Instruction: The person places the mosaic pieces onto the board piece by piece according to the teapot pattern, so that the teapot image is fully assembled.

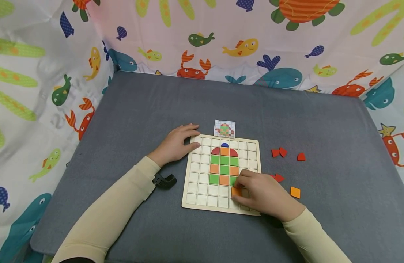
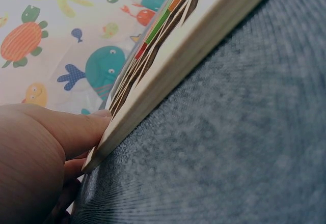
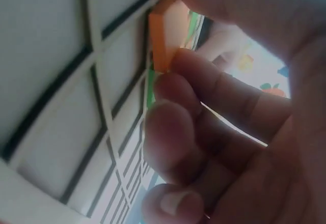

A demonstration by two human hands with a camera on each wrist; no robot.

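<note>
A wooden grid board (image 1: 192,188) lies on the table with green, orange, red and blue tiles set in its middle columns. My left hand (image 1: 176,145) holds the board's far left corner; in the left wrist view its thumb (image 2: 89,130) lies on the rim with fingers at the edge. Between thumb and fingertip my right hand (image 1: 262,191) pinches an orange square tile (image 3: 164,33). That tile stands tilted close over the grid, just below a green tile (image 1: 233,181) that the fingers partly cover. The right hand hides the board's near right squares.
A small pattern card (image 1: 224,129) sits against the board's far edge. To the right are several red tiles (image 1: 301,156) and a loose orange square (image 1: 295,192). A fabric curtain (image 1: 175,36) with sea animals hangs around the grey table (image 1: 149,109).
</note>
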